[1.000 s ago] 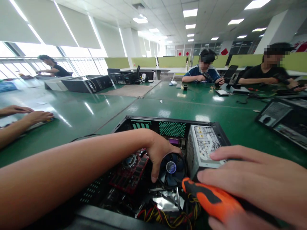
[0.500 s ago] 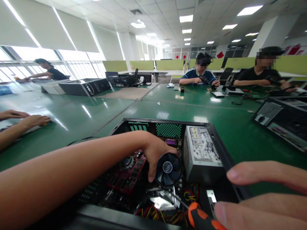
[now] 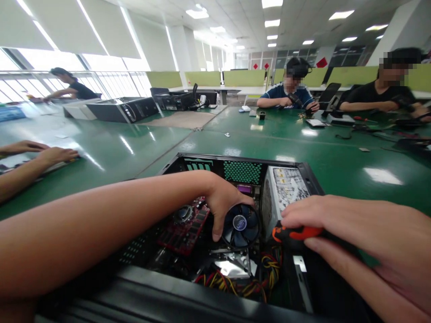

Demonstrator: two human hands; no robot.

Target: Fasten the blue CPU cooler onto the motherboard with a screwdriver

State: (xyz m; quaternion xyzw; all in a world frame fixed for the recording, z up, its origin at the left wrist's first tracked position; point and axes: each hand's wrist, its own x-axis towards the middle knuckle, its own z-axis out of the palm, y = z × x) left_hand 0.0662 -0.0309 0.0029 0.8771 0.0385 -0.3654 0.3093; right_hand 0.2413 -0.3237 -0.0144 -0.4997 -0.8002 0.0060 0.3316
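One right hand [image 3: 357, 233] pinches an orange-and-black screwdriver [image 3: 298, 233] between thumb and fingers, its handle lying roughly sideways, the shaft not visible. Leftward from it, inside the open computer case [image 3: 161, 291], sits the round cooling fan [image 3: 247, 232], dark-bladed with a pale-ringed hub; the left hand [image 3: 224, 199] is nearer, thumb and fingers curled round its rim.

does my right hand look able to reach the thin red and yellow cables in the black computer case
Probably yes: your right hand is near the cables, which lie open from above, though the orange-and-black screwdriver it holds may hinder grasping.
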